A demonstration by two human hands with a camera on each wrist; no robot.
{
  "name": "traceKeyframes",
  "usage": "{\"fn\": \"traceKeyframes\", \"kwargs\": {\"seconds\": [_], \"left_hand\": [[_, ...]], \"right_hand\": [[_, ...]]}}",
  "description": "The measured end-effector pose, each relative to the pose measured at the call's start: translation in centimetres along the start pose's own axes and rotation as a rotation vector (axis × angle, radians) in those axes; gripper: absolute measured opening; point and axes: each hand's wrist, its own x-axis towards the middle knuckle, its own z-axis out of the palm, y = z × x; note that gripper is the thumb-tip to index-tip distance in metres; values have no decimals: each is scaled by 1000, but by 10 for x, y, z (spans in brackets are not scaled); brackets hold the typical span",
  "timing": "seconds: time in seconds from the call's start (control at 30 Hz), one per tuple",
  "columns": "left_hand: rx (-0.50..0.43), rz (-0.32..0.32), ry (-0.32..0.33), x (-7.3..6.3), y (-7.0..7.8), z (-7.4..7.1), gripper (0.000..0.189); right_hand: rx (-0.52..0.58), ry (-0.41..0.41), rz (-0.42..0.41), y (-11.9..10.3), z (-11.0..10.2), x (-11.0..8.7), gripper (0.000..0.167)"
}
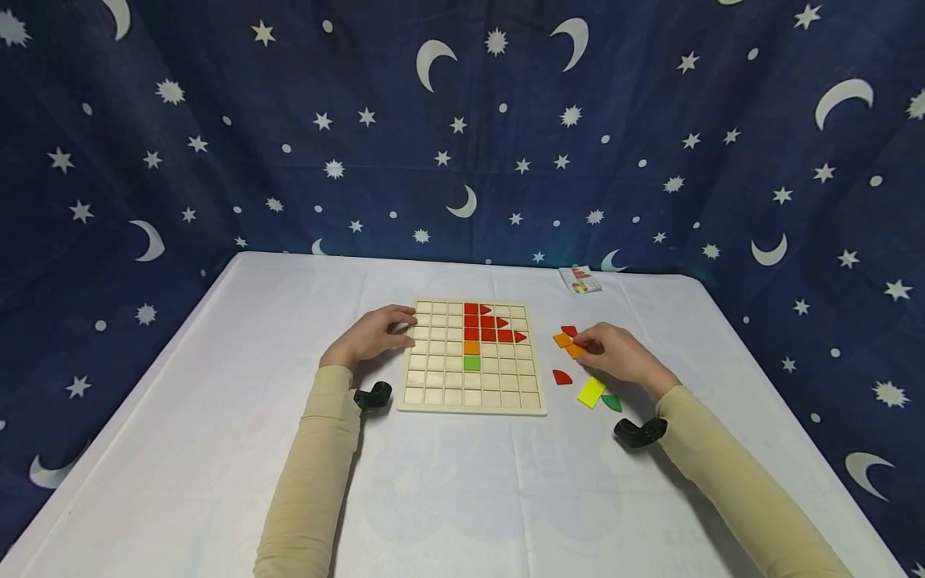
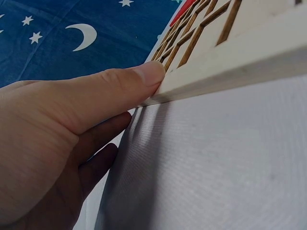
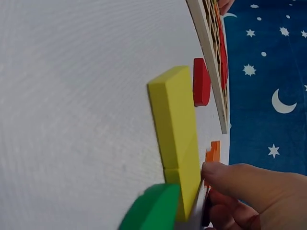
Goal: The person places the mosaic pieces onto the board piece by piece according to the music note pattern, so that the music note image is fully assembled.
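Note:
At the left edge of a wooden grid board (image 1: 439, 395) is my left hand (image 1: 373, 334), thumb tip touching the rim and the other fingers beside it. Red squares and pointed red pieces (image 1: 520, 337) fill parts of the board's upper rows, with an orange square (image 1: 472, 348) and a green square (image 1: 472, 364) below them. To the board's right, my right hand (image 1: 614, 351) pinches at a small orange tile (image 1: 576, 352) with thumb and fingertips. Another orange tile (image 1: 563, 340) lies beside it; the thumb partly hides the orange pieces in the right wrist view.
Near the right hand lie red quarter-round pieces (image 1: 562, 377), yellow tiles (image 3: 175, 124) and a green rounded piece (image 1: 612, 402). A printed pattern card (image 1: 581, 279) sits at the table's back edge. Dark blue starry cloth (image 1: 390, 144) hangs behind the white table (image 1: 448, 498).

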Motion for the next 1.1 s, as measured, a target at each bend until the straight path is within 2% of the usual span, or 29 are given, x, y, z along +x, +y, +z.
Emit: {"fn": "traceKeyframes", "kwargs": {"seconds": [0.47, 1.1], "left_hand": [[8, 4, 3, -1, 3, -1, 48], [-3, -2, 6, -1, 1, -1, 48]], "right_hand": [[22, 16, 10, 3, 4, 1, 28], [88, 68, 35, 10, 8, 2, 33]]}}
